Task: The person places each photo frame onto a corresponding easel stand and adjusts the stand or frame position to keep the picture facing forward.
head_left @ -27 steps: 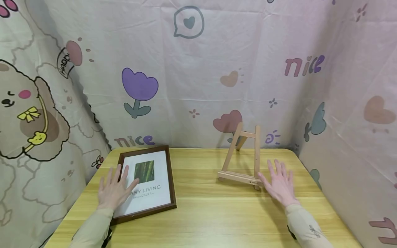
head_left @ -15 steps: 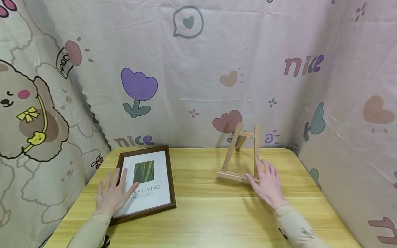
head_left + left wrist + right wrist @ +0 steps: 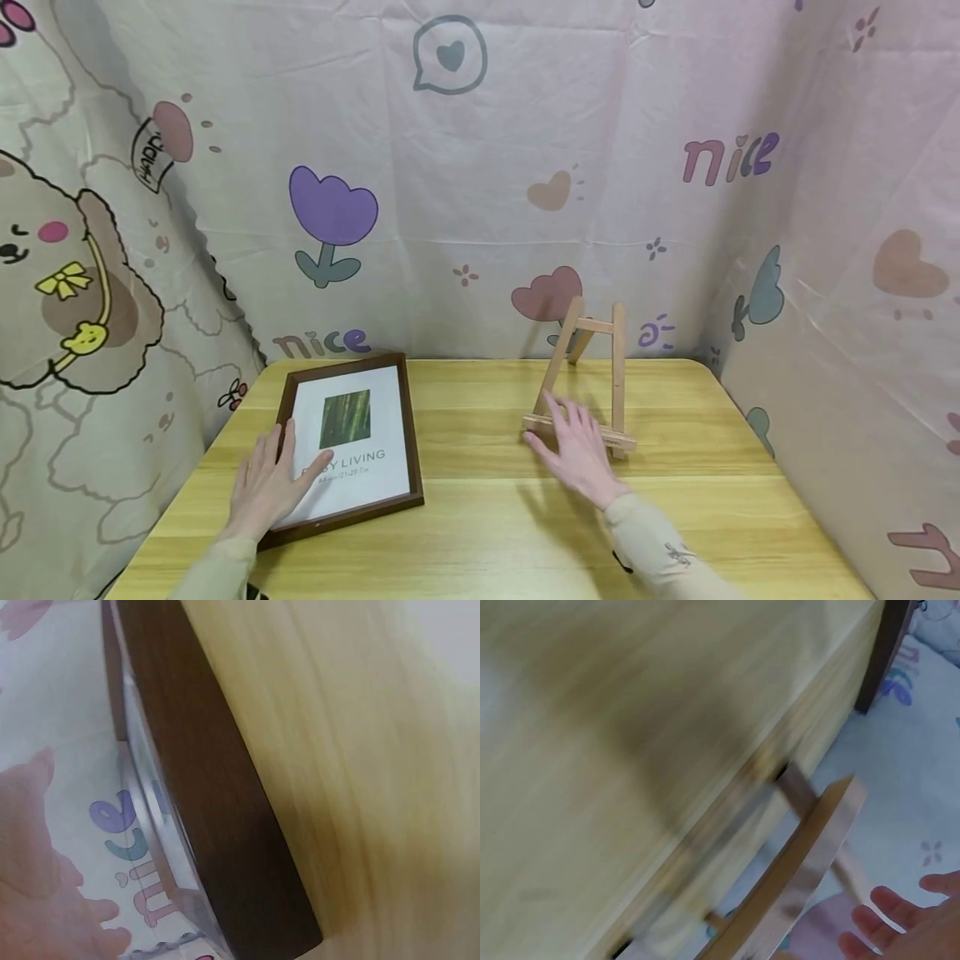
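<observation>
A brown picture frame (image 3: 352, 433) holding a white sheet with a green picture lies at the table's left. Over its left edge my left hand (image 3: 264, 487) spreads its fingers, thumb above the sheet. The left wrist view gives the frame's dark side (image 3: 217, 795) close up, fingers (image 3: 45, 900) beside it. At the right stands a small wooden easel (image 3: 618, 383). My right hand (image 3: 576, 450), fingers extended, overlaps the easel's front ledge near its left part. In the right wrist view, the fingers (image 3: 889, 915) are beside the ledge (image 3: 802, 855), gripping nothing.
Both things are on a light wooden table (image 3: 465, 533). A printed cloth (image 3: 465, 183) hangs behind the table and along both sides, close to the table's edges. The easel's top stands near the back cloth.
My right hand has moved left, from beside the easel's right end to the front of its ledge. The left hand has slid slightly down and left. Frame and easel stay put.
</observation>
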Tool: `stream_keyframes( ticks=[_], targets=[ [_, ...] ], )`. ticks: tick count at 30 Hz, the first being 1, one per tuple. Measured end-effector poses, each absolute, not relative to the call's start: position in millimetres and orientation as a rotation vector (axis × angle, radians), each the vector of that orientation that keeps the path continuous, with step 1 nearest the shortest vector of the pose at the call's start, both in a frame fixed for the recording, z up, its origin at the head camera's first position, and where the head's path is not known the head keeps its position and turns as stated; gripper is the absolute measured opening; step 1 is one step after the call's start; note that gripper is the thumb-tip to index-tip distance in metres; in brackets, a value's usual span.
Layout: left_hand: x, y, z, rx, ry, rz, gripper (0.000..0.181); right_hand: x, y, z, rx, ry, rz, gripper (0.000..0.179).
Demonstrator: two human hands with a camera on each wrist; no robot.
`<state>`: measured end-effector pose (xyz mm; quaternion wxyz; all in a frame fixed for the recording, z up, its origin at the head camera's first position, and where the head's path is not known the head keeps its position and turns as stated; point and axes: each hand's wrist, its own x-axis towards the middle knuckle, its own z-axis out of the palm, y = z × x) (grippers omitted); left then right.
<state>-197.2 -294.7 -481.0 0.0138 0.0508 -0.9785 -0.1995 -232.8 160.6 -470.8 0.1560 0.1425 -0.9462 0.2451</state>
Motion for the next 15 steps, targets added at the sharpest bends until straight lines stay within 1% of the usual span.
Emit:
stream_keyframes(
  ticks=[8, 15],
  targets=[
    [-191, -292, -480, 0.218, -3.097, -0.747, 0.114, -232, 128, -469, 0.498, -2.805, 0.933, 0.082],
    [-191, -296, -484, 0.343, -3.147, -0.848, 0.124, -234, 102, -472, 0.549, -2.909, 1.234, 0.086]
  ],
)
